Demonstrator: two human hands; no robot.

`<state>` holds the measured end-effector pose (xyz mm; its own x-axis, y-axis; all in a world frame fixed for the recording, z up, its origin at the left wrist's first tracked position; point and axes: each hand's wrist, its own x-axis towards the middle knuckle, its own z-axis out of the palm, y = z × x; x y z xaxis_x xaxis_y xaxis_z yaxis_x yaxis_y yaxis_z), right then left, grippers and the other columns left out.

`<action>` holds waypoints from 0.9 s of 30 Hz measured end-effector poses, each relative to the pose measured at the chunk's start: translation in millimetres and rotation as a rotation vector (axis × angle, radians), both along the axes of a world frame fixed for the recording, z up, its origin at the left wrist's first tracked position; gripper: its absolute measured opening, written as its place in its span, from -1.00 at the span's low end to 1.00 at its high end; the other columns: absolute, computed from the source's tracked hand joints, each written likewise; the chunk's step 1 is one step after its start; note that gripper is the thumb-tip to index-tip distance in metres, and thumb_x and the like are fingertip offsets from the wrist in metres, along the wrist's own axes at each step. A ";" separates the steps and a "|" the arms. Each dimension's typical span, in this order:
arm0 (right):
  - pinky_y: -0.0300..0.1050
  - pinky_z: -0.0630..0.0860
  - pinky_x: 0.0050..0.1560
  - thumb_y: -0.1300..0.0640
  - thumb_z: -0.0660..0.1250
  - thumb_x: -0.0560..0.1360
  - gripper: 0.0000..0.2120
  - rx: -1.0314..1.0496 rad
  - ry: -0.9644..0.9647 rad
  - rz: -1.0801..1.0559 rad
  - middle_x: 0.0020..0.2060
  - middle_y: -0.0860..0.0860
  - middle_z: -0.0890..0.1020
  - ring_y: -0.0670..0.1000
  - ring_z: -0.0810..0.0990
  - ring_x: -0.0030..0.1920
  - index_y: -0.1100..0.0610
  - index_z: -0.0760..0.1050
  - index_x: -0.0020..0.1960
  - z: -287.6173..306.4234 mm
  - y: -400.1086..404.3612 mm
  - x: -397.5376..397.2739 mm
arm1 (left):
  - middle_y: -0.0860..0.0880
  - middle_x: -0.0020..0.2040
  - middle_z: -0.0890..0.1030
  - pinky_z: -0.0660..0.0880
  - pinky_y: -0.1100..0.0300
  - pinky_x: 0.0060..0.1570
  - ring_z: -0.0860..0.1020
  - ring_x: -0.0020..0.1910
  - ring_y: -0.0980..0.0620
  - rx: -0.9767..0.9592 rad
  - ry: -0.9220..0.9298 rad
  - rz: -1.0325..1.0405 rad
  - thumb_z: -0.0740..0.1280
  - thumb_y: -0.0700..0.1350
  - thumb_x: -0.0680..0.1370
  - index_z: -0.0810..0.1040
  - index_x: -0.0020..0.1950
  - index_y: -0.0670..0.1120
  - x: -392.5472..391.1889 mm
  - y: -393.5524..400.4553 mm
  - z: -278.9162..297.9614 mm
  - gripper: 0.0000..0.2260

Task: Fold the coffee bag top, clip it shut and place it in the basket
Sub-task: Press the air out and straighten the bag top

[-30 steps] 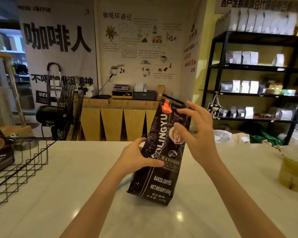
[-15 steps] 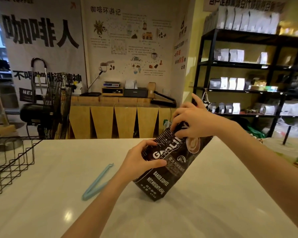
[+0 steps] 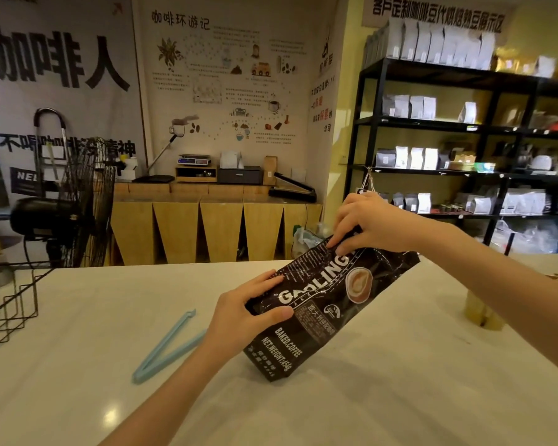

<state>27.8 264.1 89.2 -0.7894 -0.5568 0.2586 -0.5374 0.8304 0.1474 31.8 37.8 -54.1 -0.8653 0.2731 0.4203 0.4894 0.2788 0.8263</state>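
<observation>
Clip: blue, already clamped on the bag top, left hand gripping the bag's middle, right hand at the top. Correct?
Not quite. The head view shows the clip lying open on the table, left of the bag, not clamped on it. The rest holds: left hand grips the bag's middle, right hand is at the top.

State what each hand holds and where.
Both hold the coffee bag: left hand grips its middle edge, right hand pinches the top.
</observation>
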 end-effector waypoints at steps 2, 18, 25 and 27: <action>-0.10 0.13 0.18 -0.06 0.34 0.40 -0.84 -0.014 0.009 0.015 -0.18 -0.21 0.48 -0.11 0.31 0.03 -0.09 0.61 -0.05 -0.7 1.4 -0.1 | 0.18 0.25 0.43 0.49 0.11 0.13 0.45 0.15 0.19 0.017 -0.013 -0.001 0.46 0.03 0.28 0.46 0.12 0.24 0.0 -1.2 -0.7 -0.56; -0.04 -0.06 0.36 -0.04 0.34 0.41 -0.84 -0.236 0.171 0.078 -0.13 -0.09 0.62 -0.13 0.37 0.12 0.02 0.63 -0.16 -3.2 -19.3 -21.2 | 0.16 0.10 0.59 0.59 0.10 -0.04 0.58 0.06 0.09 0.356 -0.163 0.004 0.45 0.03 0.18 0.57 -0.12 0.30 15.5 -5.8 -12.8 -0.69; -0.19 0.01 0.23 -0.03 0.31 0.44 -0.83 -0.212 0.119 0.103 -0.10 -0.01 0.63 -0.07 0.38 0.13 0.05 0.59 -0.14 -0.5 -32.4 -21.0 | 0.12 0.23 0.49 0.50 0.00 0.12 0.54 0.11 0.04 0.211 -0.182 -0.046 0.43 0.25 0.21 0.50 0.00 0.11 8.3 -2.8 3.4 -0.57; -0.19 0.00 0.25 -0.03 0.32 0.43 -0.85 -0.225 0.087 0.124 -0.11 0.00 0.63 -0.08 0.38 0.13 0.04 0.59 -0.15 0.6 -33.4 -19.1 | 0.07 0.12 0.58 0.57 0.17 -0.09 0.62 -0.04 0.04 0.203 -0.223 -0.139 0.42 0.13 0.30 0.47 -0.02 0.04 5.5 -1.3 11.9 -0.67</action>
